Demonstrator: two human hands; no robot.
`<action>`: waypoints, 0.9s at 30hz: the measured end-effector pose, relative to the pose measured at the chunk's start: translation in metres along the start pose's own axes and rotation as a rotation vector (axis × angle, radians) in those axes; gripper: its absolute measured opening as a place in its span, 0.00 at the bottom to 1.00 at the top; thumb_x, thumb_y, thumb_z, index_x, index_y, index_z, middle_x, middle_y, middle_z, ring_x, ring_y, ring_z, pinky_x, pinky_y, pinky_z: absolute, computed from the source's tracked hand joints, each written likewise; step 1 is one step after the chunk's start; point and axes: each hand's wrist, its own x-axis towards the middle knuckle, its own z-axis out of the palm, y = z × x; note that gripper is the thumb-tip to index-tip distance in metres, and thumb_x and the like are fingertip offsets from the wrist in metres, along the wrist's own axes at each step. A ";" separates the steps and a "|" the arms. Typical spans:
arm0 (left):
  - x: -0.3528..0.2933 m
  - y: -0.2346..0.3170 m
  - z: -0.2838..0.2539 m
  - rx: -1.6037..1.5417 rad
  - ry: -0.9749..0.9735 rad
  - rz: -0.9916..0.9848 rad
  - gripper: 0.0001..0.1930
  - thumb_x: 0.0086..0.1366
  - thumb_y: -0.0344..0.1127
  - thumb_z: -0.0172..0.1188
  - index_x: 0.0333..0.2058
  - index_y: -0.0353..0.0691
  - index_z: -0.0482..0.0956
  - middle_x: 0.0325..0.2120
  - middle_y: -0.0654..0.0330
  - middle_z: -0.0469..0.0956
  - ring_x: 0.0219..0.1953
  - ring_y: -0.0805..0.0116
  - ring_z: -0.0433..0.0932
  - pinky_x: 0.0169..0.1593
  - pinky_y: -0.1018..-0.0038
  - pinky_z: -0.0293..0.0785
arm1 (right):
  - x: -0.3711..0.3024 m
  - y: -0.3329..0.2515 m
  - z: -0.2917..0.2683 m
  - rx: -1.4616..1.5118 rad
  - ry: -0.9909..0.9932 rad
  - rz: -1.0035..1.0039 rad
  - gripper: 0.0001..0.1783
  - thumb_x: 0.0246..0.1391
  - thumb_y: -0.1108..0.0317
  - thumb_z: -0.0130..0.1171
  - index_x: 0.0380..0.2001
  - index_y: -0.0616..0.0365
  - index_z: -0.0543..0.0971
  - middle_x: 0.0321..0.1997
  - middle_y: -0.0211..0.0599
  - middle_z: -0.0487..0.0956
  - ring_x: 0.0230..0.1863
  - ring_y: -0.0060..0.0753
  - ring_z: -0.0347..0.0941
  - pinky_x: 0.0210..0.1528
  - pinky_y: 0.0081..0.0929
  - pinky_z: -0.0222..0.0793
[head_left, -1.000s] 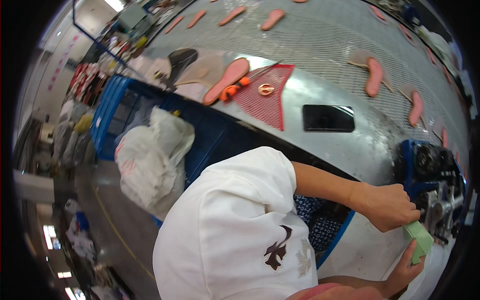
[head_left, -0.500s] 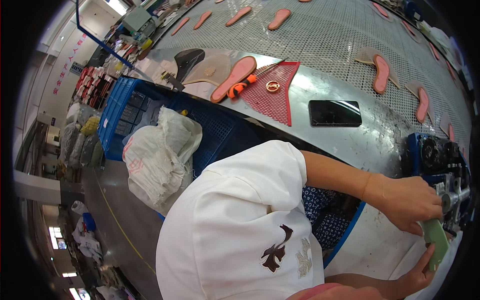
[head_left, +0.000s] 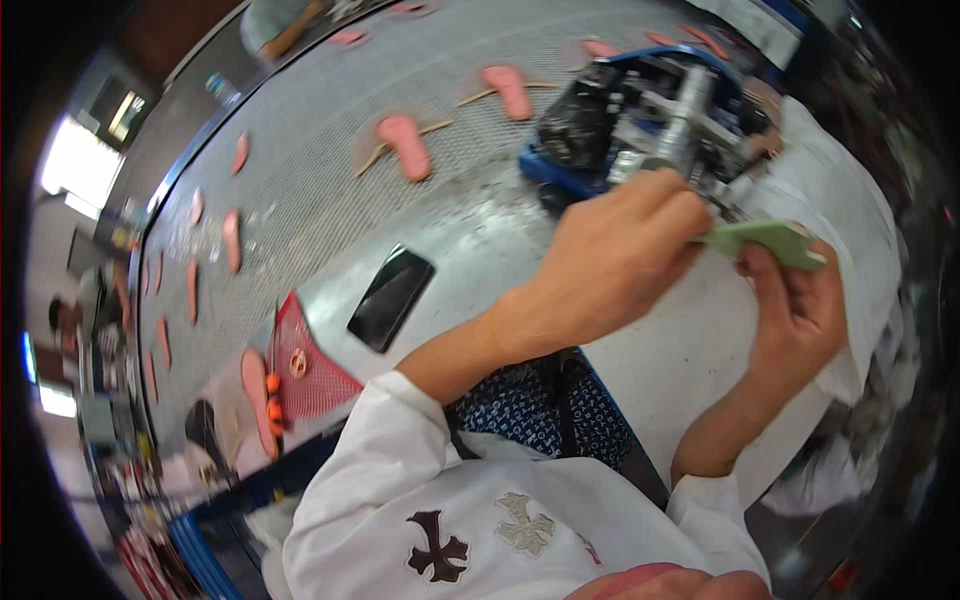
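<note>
A flat, light green piece [head_left: 768,238] is held in front of the machine, its long side roughly level. My left hand [head_left: 625,262] is closed, its fingertips at the left end of the piece and partly hidden behind the knuckles. At the other end, my right hand [head_left: 800,315] pinches the piece between thumb and fingers. Just beyond my left hand stands a blue-based machine [head_left: 640,120] with metal rollers and a black housing. What the green piece is cannot be told.
A phone [head_left: 392,298] lies on the metal table. To its left are red mesh [head_left: 310,365], an orange-and-black handled tool [head_left: 274,403] and a pink insole [head_left: 256,385]. More pink shoe pieces [head_left: 405,147] rest on the perforated surface. White sacking [head_left: 840,220] stands at right; a person [head_left: 280,25] is at the far side.
My view has swung to the right, bringing the machine and both hands nearer the middle. Both hands stay on the green piece, which now lies more level.
</note>
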 end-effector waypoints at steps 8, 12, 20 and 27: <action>0.026 -0.021 0.040 0.006 -0.013 0.056 0.13 0.49 0.21 0.67 0.31 0.36 0.72 0.32 0.58 0.75 0.32 0.57 0.76 0.31 0.67 0.73 | 0.029 0.010 -0.002 -0.130 0.027 0.006 0.15 0.51 0.78 0.69 0.43 0.65 0.81 0.30 0.34 0.85 0.28 0.16 0.80 0.31 0.16 0.75; 0.031 -0.028 0.052 0.031 0.048 0.087 0.13 0.49 0.20 0.67 0.31 0.36 0.73 0.32 0.58 0.76 0.31 0.58 0.76 0.30 0.67 0.73 | 0.039 0.016 -0.003 -0.221 0.007 -0.103 0.15 0.52 0.81 0.67 0.44 0.70 0.79 0.30 0.38 0.85 0.29 0.19 0.80 0.29 0.16 0.77; 0.029 -0.028 0.062 0.041 0.195 0.101 0.18 0.49 0.16 0.68 0.40 0.33 0.78 0.38 0.53 0.80 0.33 0.58 0.80 0.34 0.70 0.77 | 0.041 0.022 0.002 -0.262 0.058 -0.234 0.16 0.51 0.80 0.69 0.44 0.68 0.80 0.34 0.41 0.85 0.29 0.23 0.82 0.30 0.20 0.77; 0.031 -0.020 0.056 0.028 0.133 0.057 0.19 0.49 0.22 0.73 0.41 0.31 0.78 0.44 0.51 0.81 0.38 0.58 0.83 0.39 0.72 0.80 | 0.039 0.022 0.006 -0.348 0.110 -0.300 0.18 0.50 0.79 0.69 0.45 0.67 0.79 0.33 0.43 0.85 0.28 0.28 0.83 0.30 0.22 0.77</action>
